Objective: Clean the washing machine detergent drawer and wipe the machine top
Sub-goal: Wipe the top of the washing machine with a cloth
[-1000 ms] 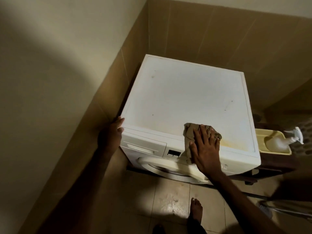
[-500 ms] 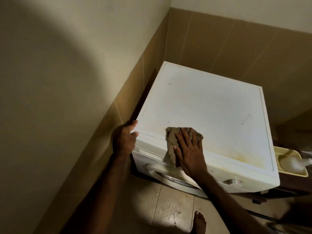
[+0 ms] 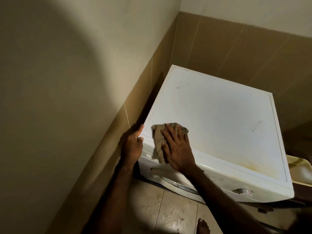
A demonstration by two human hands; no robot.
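A white front-loading washing machine [image 3: 219, 119] stands in a tiled corner, its flat top showing a few dark specks and a yellowish stain near the front right. A brown cloth [image 3: 158, 141] lies over the front left corner of the top and hangs down the front panel. My right hand [image 3: 177, 149] presses flat on the cloth with fingers spread. My left hand [image 3: 133, 146] grips the machine's front left corner, thumb on the top edge. The detergent drawer front is hidden behind the cloth and hands.
A beige wall with brown tiles runs close along the machine's left side and behind it. A pale yellow tub [image 3: 298, 169] sits to the right of the machine. A control knob [image 3: 243, 191] is on the front panel. My bare foot [image 3: 203, 227] stands on the wet-looking floor tiles.
My right hand has slid the cloth leftward along the front edge, from near the middle to the front left corner. My left hand stayed on the left corner. The camera view shifted left.
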